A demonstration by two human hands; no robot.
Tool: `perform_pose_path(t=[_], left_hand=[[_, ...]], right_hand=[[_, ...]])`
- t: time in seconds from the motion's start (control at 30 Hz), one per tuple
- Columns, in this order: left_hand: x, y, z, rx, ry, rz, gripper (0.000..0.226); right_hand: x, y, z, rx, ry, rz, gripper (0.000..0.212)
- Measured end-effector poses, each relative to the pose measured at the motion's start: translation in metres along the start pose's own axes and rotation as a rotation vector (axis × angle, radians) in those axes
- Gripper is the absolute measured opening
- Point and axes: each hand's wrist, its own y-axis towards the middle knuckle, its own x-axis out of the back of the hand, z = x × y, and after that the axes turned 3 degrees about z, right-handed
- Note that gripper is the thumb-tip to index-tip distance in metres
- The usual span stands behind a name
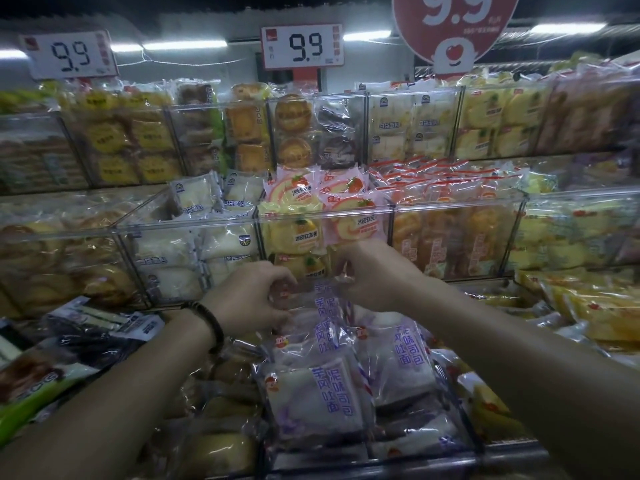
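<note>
Two bare forearms [104, 403] rose from six o'clock, the left hand [247, 296] at nine and the right hand [375, 277] at two o'clock pinching with curled fingers a clear plastic bread packet with purple lettering [323, 306], held above similar stacked packets [311, 393].

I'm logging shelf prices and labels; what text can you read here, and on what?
"9.9": left price card
"9.9": middle price card
"9.9": round red sign
"口袋面包": white packets
"芋泥风味吐司面包": front purple-print packet; held packet alike, creased
Cards' small print: too blurred.
</note>
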Motion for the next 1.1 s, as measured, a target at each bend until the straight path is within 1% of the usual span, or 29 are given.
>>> perform_pose_path(t=[0.07, 0.1, 0.13, 0.2, 0.27, 0.33, 0.4, 0.5, 0.57, 0.67, 0.73, 0.83, 0.93, 1.0, 1.1], left_hand=[[0.013, -0.010, -0.005, 0.006, -0.054, -0.068, 0.030], [0.018, -0.015, -0.006, 0.015, -0.079, -0.071, 0.026], [0.022, -0.021, -0.008, 0.026, -0.091, -0.037, 0.023], [0.025, -0.031, -0.011, 0.052, -0.055, 0.120, 0.023], [0.020, -0.037, -0.013, 0.066, 0.061, 0.269, 0.029], [0.012, -0.038, -0.016, 0.050, 0.149, 0.289, 0.031], [0.004, -0.036, -0.016, 0.045, 0.150, 0.286, 0.036], [-0.002, -0.034, -0.015, 0.042, 0.122, 0.343, 0.033], [-0.004, -0.031, -0.017, 0.031, 0.136, 0.324, 0.032], [-0.005, -0.026, -0.021, 0.026, 0.158, 0.228, 0.035], [-0.004, -0.022, -0.020, 0.038, 0.156, 0.159, 0.043], [-0.006, -0.019, -0.016, 0.050, 0.150, 0.133, 0.049], [-0.014, -0.019, -0.013, 0.048, 0.173, 0.096, 0.050], [-0.019, -0.021, -0.012, 0.049, 0.185, 0.088, 0.049], [-0.014, -0.023, -0.012, 0.056, 0.182, 0.141, 0.051]], right_hand=[[0.009, -0.006, 0.004, 0.099, 0.025, -0.016, 0.015], [0.011, -0.008, 0.007, 0.145, 0.036, 0.011, 0.014], [0.013, -0.011, 0.011, 0.182, 0.047, 0.053, 0.014], [0.009, -0.014, 0.018, 0.216, 0.030, 0.150, 0.015], [0.002, -0.017, 0.025, 0.204, -0.040, 0.216, 0.020], [-0.002, -0.020, 0.031, 0.191, -0.113, 0.232, 0.025], [-0.006, -0.023, 0.036, 0.165, -0.171, 0.261, 0.028], [-0.015, -0.023, 0.040, 0.115, -0.285, 0.270, 0.041], [-0.020, -0.021, 0.043, 0.083, -0.314, 0.262, 0.041], [-0.017, -0.019, 0.044, 0.029, -0.287, 0.215, 0.036], [-0.013, -0.020, 0.041, -0.016, -0.244, 0.151, 0.036], [-0.013, -0.023, 0.038, -0.052, -0.232, 0.089, 0.035], [-0.019, -0.026, 0.037, -0.015, -0.240, 0.048, 0.036], [-0.015, -0.029, 0.031, 0.051, -0.157, 0.093, 0.043], [0.004, -0.039, 0.017, 0.177, -0.014, 0.168, 0.051]])
